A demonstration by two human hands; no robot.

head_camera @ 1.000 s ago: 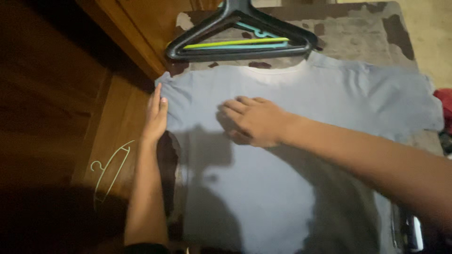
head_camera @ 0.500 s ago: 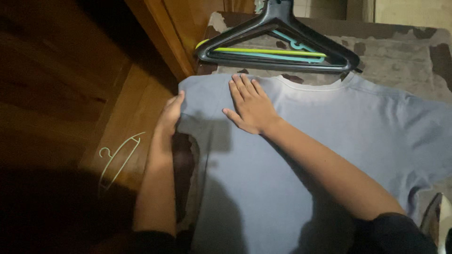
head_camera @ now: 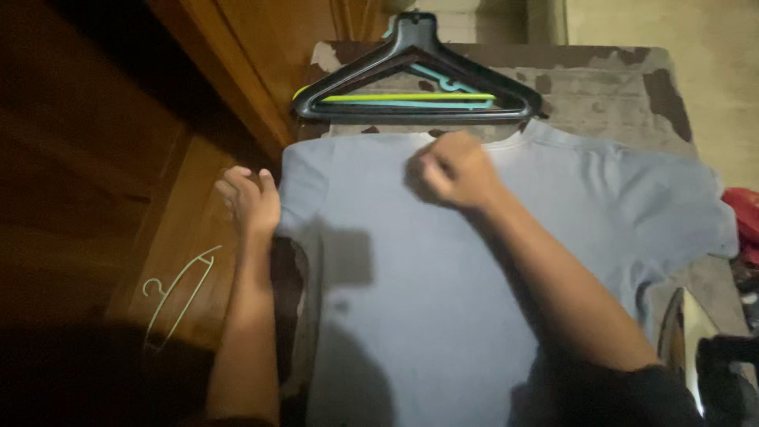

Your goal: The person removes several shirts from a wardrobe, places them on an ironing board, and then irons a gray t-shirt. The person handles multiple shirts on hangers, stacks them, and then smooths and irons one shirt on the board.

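Note:
A blue-grey t-shirt (head_camera: 443,277) lies flat, front up, on a worn grey table (head_camera: 601,87), its collar towards the far edge. My right hand (head_camera: 457,170) is at the collar with its fingers curled into a fist, pinching the fabric there. My left hand (head_camera: 249,202) rests beside the shirt's left sleeve, touching its edge, fingers loosely bent and holding nothing. My shadow darkens the lower part of the shirt.
A black hanger (head_camera: 419,79) lies just beyond the collar, with a yellow-green and a teal hanger stacked under it. A thin pale hanger (head_camera: 178,296) lies on the wooden surface at the left. A red cloth (head_camera: 747,213) and a shiny object (head_camera: 684,340) sit at the right.
My right hand slid from the left shoulder, where it lay flat, to the collar and curled shut. My left hand came off the sleeve and shifted slightly left.

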